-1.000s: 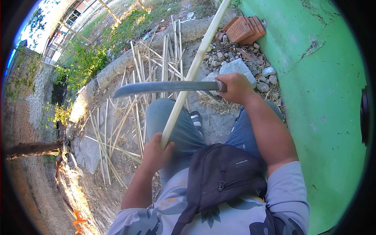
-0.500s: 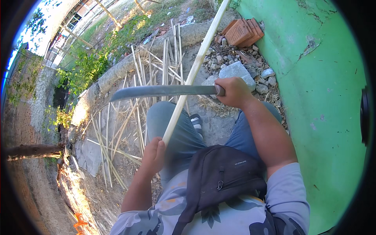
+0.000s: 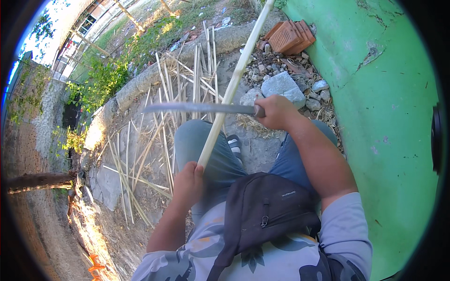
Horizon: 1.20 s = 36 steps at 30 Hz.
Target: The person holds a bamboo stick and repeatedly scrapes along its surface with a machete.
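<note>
My left hand grips the lower end of a pale stick, which runs up and away over my knee. My right hand is closed around the handle of a long knife (blade lying flat across the stick, pointing left), above split strips strewn on the ground.

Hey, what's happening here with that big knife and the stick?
A seated person holds a long pale stick by its lower end in the left hand, angled up and away over the knees. The right hand grips a long blade by its handle, lying across the stick about midway up. Thin split strips lie scattered on the ground ahead, with stones and a reddish brick beside a green wall.
</note>
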Tool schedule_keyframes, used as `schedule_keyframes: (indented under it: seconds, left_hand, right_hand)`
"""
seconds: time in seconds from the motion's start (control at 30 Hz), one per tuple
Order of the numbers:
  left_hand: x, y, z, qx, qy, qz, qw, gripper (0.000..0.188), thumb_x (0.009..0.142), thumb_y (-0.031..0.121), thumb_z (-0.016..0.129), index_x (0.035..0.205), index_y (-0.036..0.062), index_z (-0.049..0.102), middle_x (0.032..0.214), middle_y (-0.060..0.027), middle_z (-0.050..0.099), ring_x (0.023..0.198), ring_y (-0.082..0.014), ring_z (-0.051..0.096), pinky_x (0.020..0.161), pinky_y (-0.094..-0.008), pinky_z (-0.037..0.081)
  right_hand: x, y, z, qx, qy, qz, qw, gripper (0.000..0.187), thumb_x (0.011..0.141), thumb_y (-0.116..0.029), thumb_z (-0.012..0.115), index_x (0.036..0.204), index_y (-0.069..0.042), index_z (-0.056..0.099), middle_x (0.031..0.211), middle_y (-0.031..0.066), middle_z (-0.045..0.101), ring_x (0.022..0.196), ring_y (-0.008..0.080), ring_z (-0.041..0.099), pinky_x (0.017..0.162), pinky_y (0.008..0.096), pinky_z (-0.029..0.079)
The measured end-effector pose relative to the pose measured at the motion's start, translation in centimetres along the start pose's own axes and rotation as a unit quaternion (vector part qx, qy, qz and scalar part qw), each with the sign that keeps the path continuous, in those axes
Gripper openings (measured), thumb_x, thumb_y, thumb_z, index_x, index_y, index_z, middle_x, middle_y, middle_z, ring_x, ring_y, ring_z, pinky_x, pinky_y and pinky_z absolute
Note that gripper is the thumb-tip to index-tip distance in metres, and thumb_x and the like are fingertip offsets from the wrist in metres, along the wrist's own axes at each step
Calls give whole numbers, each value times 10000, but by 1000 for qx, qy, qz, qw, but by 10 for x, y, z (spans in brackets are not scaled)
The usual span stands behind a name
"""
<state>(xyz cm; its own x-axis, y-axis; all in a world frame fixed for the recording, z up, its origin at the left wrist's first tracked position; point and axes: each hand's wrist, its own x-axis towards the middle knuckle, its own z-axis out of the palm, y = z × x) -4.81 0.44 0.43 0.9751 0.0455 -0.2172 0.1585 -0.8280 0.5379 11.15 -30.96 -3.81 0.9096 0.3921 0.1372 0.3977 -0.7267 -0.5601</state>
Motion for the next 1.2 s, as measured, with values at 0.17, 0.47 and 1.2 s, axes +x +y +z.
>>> schedule_keyframes:
  seconds: [0.17,0.47,1.2]
  left_hand:
    - [1,3,-6,30,-35,-7,999,351,1061,331,479,1123,20,630,893,-279,685,899,-503,657,779,-561,495]
    - [1,-6,1,6,-7,5,1000,335,1049,313,504,1134,12,624,892,-274,687,890,-499,658,776,-562,495]
    - [2,-14,1,-11,-11,13,1000,347,1053,333,498,1121,14,619,848,-250,684,854,-485,665,749,-544,495]
  right_hand:
    - [-3,-13,9,-67,-84,-22,994,138,791,-226,694,889,-128,699,823,157,711,833,382,697,753,502,552]
    - [6,3,14,40,-13,27,999,152,795,-242,698,891,-124,708,813,160,711,805,388,695,737,503,547]
    - [7,-8,28,-8,-7,-62,998,149,723,-186,715,855,-139,662,747,134,681,742,393,684,662,516,535]
